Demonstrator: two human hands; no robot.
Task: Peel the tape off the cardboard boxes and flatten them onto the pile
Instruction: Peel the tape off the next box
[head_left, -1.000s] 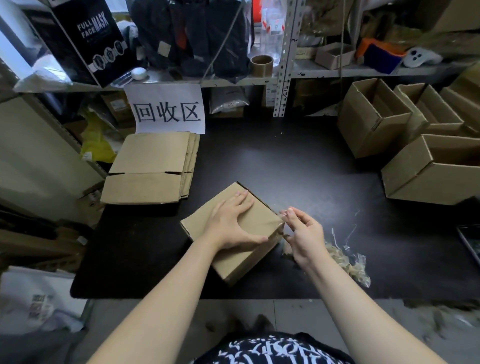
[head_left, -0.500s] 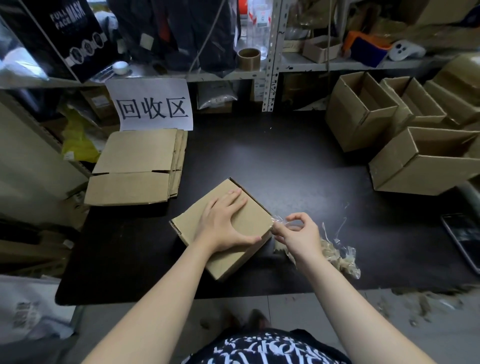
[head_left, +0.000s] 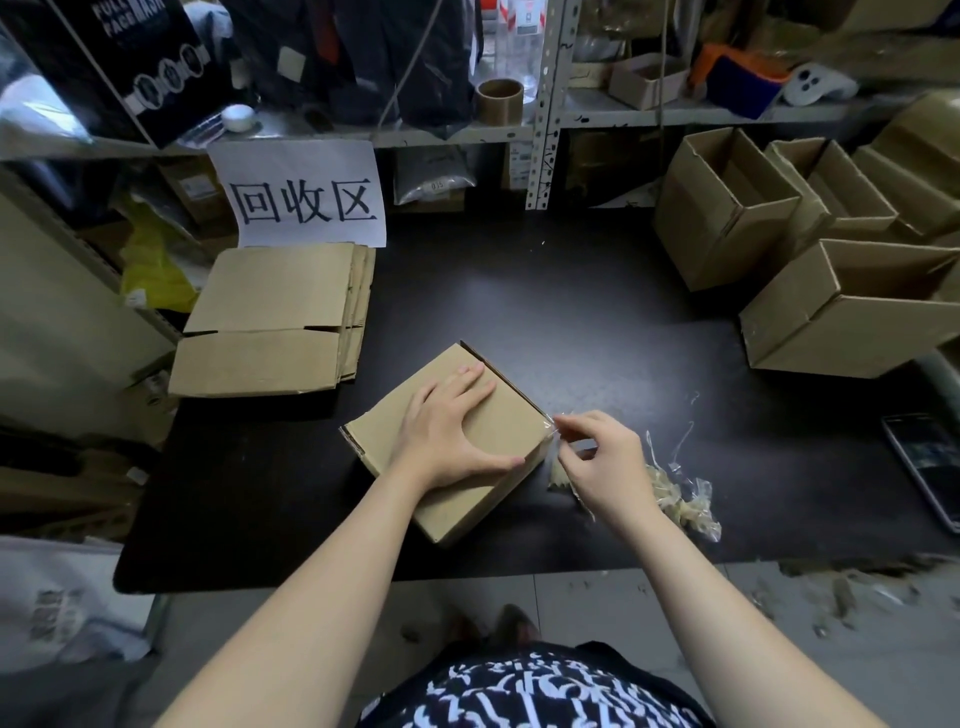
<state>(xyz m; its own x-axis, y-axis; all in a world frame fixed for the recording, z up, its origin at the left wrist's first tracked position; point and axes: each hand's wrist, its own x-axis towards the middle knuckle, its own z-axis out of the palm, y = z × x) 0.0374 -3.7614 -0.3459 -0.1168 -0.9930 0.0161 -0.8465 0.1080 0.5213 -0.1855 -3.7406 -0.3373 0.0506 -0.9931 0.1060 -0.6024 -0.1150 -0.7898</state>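
A small brown cardboard box lies on the black table in front of me. My left hand presses flat on its top with fingers spread. My right hand is at the box's right corner, with finger and thumb pinched on a strip of clear tape that is partly lifted from the corner. The pile of flattened boxes lies at the table's far left.
A wad of peeled tape lies right of my right hand. Several open boxes stand at the right. A phone rests at the right edge. A paper sign hangs below cluttered shelves behind the pile.
My right hand has shifted slightly along the box's right corner, and the clear tape there has lifted further. My left hand stays pressed on the box. The camera view moved a little.
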